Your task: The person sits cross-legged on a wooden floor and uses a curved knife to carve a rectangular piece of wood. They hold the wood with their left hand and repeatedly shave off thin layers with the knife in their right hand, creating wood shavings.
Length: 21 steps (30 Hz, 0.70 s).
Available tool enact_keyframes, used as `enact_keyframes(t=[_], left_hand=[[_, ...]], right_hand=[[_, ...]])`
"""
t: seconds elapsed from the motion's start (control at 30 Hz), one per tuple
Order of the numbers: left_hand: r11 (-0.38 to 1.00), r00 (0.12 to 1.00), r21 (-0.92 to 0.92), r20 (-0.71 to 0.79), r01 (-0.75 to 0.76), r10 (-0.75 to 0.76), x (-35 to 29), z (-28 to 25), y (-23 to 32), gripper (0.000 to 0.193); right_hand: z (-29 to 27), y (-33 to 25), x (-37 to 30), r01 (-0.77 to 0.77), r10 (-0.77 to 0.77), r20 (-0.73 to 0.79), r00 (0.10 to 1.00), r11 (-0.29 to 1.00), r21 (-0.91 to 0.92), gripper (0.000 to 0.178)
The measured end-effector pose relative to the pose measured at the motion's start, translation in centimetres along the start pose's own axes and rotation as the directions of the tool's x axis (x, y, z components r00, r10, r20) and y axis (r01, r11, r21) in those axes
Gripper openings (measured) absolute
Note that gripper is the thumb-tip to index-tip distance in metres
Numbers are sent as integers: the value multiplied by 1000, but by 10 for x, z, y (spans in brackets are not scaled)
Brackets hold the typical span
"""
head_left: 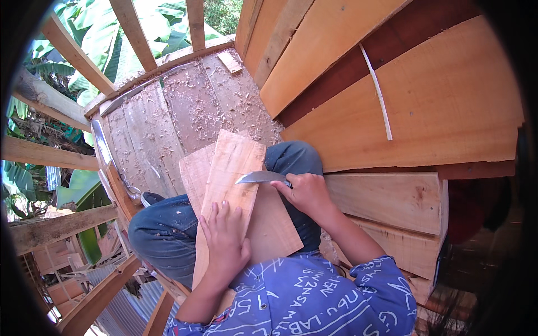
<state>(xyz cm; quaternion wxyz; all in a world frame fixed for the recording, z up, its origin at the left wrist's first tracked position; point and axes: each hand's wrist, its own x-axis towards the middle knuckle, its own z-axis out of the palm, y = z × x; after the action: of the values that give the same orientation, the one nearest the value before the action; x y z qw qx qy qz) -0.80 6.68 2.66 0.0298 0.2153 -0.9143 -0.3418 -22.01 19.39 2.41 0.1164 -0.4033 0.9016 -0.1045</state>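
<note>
Across my lap lies a narrow wooden board [238,154], slanting on top of a wider wooden board [274,224]. My left hand [226,232] rests flat on the lower part of the narrow board, fingers stretched out and pointing up along it. In my right hand [307,193] is a knife [259,177], gripped by its handle, which the fingers mostly hide. Its curved blade points left and lies over the right edge of the narrow board. Whether the edge bites into the wood I cannot tell.
Wood shavings lie over the plank floor [185,112], with a small wood offcut [229,62] at the far side. A long metal blade [102,143] leans by the left railing [53,157]. Large boards [409,106] stand at the right, above stacked thick planks [386,201].
</note>
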Motion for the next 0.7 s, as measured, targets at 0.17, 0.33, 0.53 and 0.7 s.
enact_keyframes(t=[0.17,0.33,0.53,0.7], left_hand=[[1000,1000,-1,3,8,-8,1,0,0,71],[1000,1000,10,3,-3,3,0,2,-1,70],[1000,1000,14,-12,-10,10,0,2,-2,70],[1000,1000,12,2,5,-5,0,2,-3,71]], right_hand=[[-7,-3,0,-97,97,23,995,995,-1,61],[-5,16,13,-120,119,-16,993,993,-16,62],[-5,3,6,-108,108,-3,994,994,-27,61],[-2,-2,5,-77,78,35,996,996,-34,59]])
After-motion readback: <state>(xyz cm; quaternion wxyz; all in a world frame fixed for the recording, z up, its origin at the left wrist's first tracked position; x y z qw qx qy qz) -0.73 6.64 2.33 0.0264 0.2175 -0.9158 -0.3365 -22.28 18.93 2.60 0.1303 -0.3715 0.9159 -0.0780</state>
